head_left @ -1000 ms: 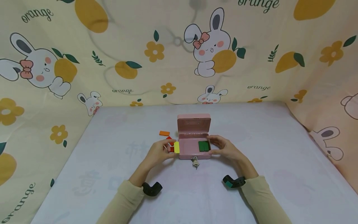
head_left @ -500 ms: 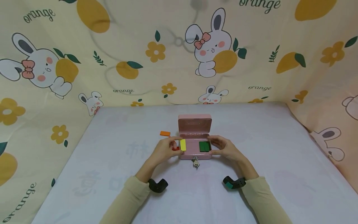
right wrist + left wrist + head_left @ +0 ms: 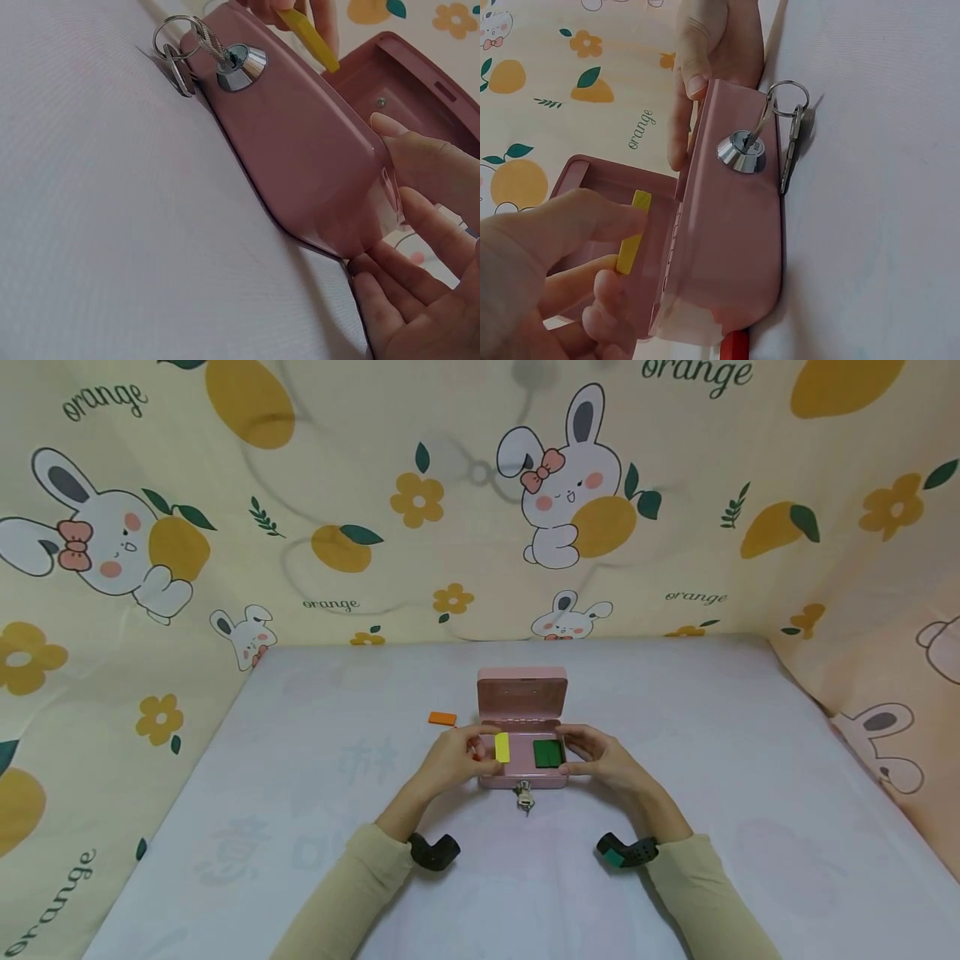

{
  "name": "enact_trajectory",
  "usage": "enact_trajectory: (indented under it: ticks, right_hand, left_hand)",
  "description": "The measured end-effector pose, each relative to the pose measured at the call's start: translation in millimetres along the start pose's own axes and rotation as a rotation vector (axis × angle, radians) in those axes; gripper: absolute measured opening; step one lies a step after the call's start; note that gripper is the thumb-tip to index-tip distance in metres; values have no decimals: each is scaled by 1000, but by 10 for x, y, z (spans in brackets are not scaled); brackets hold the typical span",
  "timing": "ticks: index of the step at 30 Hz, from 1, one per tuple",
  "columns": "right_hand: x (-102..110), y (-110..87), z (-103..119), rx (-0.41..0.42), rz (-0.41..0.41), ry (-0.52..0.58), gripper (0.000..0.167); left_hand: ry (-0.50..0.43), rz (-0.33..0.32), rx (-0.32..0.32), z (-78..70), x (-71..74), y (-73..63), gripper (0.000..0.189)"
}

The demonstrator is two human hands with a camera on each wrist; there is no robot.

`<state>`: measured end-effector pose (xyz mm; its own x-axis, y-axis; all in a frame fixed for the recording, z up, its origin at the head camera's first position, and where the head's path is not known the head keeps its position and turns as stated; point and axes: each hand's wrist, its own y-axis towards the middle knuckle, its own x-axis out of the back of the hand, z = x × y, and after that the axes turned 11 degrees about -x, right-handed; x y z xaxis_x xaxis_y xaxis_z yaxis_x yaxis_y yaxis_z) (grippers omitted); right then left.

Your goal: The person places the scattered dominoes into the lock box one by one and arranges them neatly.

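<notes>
A pink metal cash box point(image 3: 491, 782) stands on the table with its lid point(image 3: 522, 697) raised. My left hand point(image 3: 448, 758) pinches a thin yellow block point(image 3: 502, 747) between thumb and fingers, above the left part of the box. In the left wrist view, the block point(image 3: 634, 232) shows edge-on in front of the open lid. Two green blocks point(image 3: 547, 752) lie side by side at the box's right end. My right hand point(image 3: 609, 762) rests on the right side of the box, thumb at the front corner and fingers along the wall.
A key with a ring point(image 3: 525, 797) hangs from the lock point(image 3: 742, 152) on the box's front. An orange block point(image 3: 442, 718) lies on the table left of the box. A red block point(image 3: 735, 346) sits by the box's left side, hidden behind my left hand in the head view.
My left hand has carried the yellow block rightward, from beside the box's left edge to over its inside. The right hand has stayed on the box.
</notes>
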<state>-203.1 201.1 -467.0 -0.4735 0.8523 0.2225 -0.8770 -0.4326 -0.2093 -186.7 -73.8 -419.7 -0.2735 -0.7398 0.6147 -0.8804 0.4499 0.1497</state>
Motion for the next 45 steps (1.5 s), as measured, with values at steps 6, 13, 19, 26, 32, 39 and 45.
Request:
enact_trajectory:
  ticks: [6, 13, 19, 26, 32, 39, 45]
  right_hand:
    - [2, 8, -6, -2, 5, 7, 69]
    - [12, 6, -9, 12, 16, -5, 67]
    - [11, 13, -10, 9, 17, 13, 68]
    - [5, 15, 0, -5, 12, 20, 69]
    - [4, 23, -14, 4, 16, 20, 69]
    - [8, 13, -16, -14, 29, 54, 70]
    - [11, 15, -18, -7, 23, 33, 69]
  left_hand:
    - [-15, 3, 9, -9, -35, 41, 45]
    - [-22, 32, -32, 1, -80, 85, 46]
    - [37, 75, -55, 1, -84, 115, 47]
    - [145, 134, -105, 24, -94, 177, 48]
    - [195, 163, -163, 68, -148, 232, 49]
    - [238, 177, -141, 81, -190, 256, 48]
    - [253, 189, -134, 66, -199, 271, 50]
